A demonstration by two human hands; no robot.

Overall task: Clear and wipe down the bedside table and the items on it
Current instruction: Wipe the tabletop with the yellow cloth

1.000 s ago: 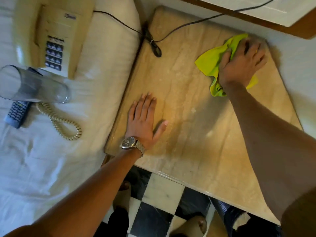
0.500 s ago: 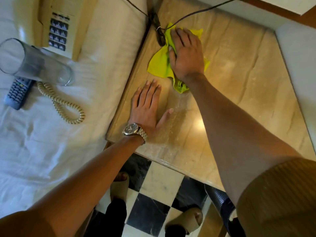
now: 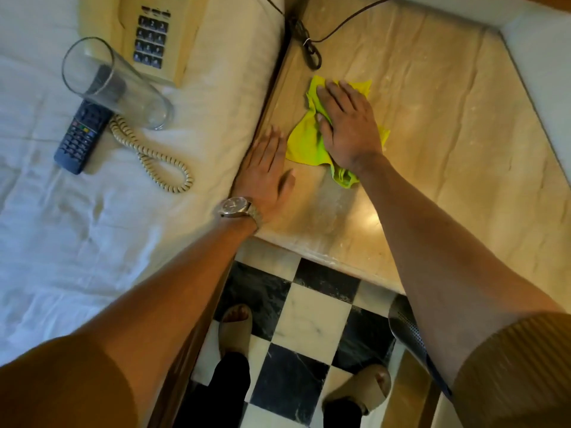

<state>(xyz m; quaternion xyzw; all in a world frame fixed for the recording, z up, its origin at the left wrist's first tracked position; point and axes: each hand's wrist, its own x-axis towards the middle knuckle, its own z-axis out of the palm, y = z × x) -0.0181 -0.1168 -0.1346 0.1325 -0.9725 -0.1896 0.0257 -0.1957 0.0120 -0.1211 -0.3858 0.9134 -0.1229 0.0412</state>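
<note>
The bedside table [image 3: 438,143] has a beige marble top with pale dusty streaks. My right hand [image 3: 347,125] presses flat on a yellow-green cloth [image 3: 304,143] near the table's left side. My left hand [image 3: 265,174], wearing a wristwatch, lies flat with fingers together on the table's left front edge, just left of the cloth. On the white bed to the left lie a cream telephone [image 3: 145,32] with its coiled cord [image 3: 160,162], a clear glass [image 3: 114,84] on its side, and a dark remote control [image 3: 80,137].
A black cable [image 3: 312,47] runs across the table's far left corner. A white wall ledge [image 3: 537,66] borders the table on the right. Below is black-and-white checkered floor [image 3: 309,307] with my sandalled feet, and a perforated dark bin [image 3: 411,335] under my right arm.
My right hand slid the cloth from the far right corner across to the left side, then toward me. My left hand shifted slightly left toward the table edge.
</note>
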